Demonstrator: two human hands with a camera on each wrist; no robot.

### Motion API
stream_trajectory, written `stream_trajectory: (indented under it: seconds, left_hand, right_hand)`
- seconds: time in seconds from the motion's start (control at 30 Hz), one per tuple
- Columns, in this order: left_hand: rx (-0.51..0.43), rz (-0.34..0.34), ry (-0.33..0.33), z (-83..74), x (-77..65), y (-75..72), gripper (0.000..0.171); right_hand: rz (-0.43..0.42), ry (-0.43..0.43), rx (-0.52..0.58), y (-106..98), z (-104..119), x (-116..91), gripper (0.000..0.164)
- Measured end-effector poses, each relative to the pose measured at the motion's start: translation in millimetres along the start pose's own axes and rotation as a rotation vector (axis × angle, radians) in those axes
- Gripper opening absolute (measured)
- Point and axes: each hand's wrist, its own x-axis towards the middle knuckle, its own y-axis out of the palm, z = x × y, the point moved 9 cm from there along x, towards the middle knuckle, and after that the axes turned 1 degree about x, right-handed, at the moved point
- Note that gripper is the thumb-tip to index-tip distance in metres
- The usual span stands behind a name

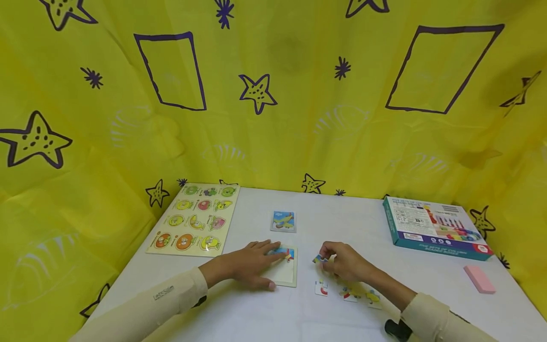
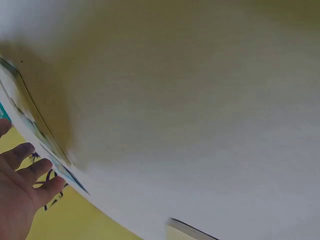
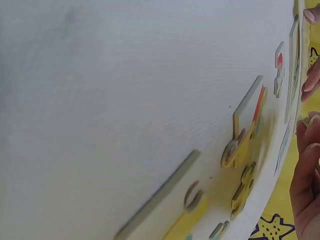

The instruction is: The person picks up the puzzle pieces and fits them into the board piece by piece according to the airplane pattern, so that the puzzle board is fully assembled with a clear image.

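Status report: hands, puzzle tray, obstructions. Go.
Left hand across puzzle tray, hiding part. Right hand pinching puzzle piece, outside tray. Tray partly bare. Nothing else seen between piece and tray.

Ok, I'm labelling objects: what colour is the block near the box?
The block is pink, best seen in the head view.

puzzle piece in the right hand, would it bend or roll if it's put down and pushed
The puzzle piece would probably stay stiff, since the loose pieces nearby show thick edges. Being flat, it should slide rather than roll. It's likely light, being small beside the right hand that pinches it.
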Motion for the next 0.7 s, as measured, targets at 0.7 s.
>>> stream_trajectory:
  seconds: [0.7]
  left_hand:
    - [-0.108, -0.007, -0.114, 42.2, -35.0, 8.9, 0.088]
  right_hand:
    - [0.111, -0.102, 0.092, 23.0, 23.1, 17.3, 0.01]
